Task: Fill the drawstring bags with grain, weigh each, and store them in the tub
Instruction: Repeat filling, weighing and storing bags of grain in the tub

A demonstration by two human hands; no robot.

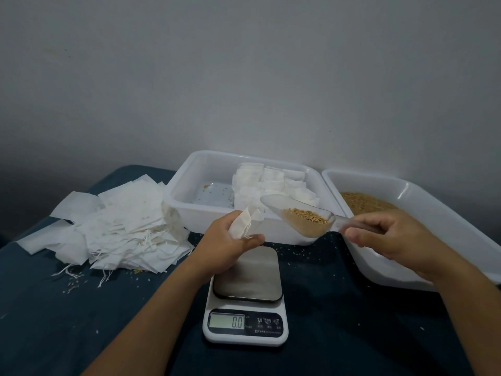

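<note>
Many filled bags [271, 183] stored in tub [184, 191] beyond left hand [230, 245], pinching open bag [244, 223]; right hand [385, 234] gripping loaded scoop [301, 218]. Weighing pending; empties pile [119, 226] left.

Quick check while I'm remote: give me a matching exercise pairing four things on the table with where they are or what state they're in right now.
Things:
1. scoop
2. scale
3. pile of empty bags
4. open bag

Place or state:
A. display shows 0.0, platform bare
B. held in the left hand
C. loaded with grain, in the right hand
D. heaped on the cloth, left of the middle tub

Pairs: 1-C, 2-A, 3-D, 4-B
</note>
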